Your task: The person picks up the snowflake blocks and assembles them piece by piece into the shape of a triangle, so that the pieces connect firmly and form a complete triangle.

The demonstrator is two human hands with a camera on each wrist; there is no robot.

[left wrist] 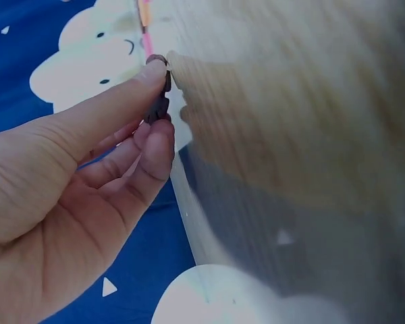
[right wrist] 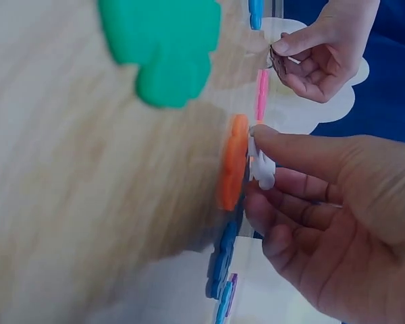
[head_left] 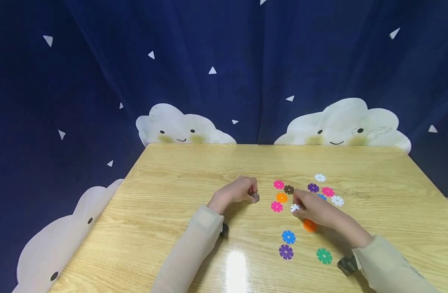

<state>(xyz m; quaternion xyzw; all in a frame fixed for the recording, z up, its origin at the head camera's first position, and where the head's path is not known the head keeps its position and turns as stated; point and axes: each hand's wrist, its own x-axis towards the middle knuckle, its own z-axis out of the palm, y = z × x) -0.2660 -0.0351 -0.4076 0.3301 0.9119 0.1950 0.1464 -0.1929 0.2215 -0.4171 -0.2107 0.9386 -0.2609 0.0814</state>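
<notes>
In the head view my left hand (head_left: 238, 190) pinches a brown notched snowflake disc (head_left: 256, 197) between thumb and fingers, low over the table. The left wrist view shows this disc (left wrist: 159, 108) edge-on, partly covered by the thumb tip. My right hand (head_left: 317, 208) holds a white snowflake disc (head_left: 295, 208) by thumb and fingertips, to the right of the left hand. Beside the right wrist lies an orange disc (head_left: 309, 225), partly hidden by that hand. Between the hands are a second brown disc (head_left: 289, 189), an orange disc (head_left: 282, 197) and two pink discs (head_left: 276, 206).
Nearer me lie a blue disc (head_left: 288, 237), a purple disc (head_left: 286, 252) and a green disc (head_left: 324, 256). Beyond the right hand are several white, purple, pink (head_left: 328, 191) and blue discs. A dark blue curtain (head_left: 238, 61) with clouds borders the wooden table (head_left: 165, 195).
</notes>
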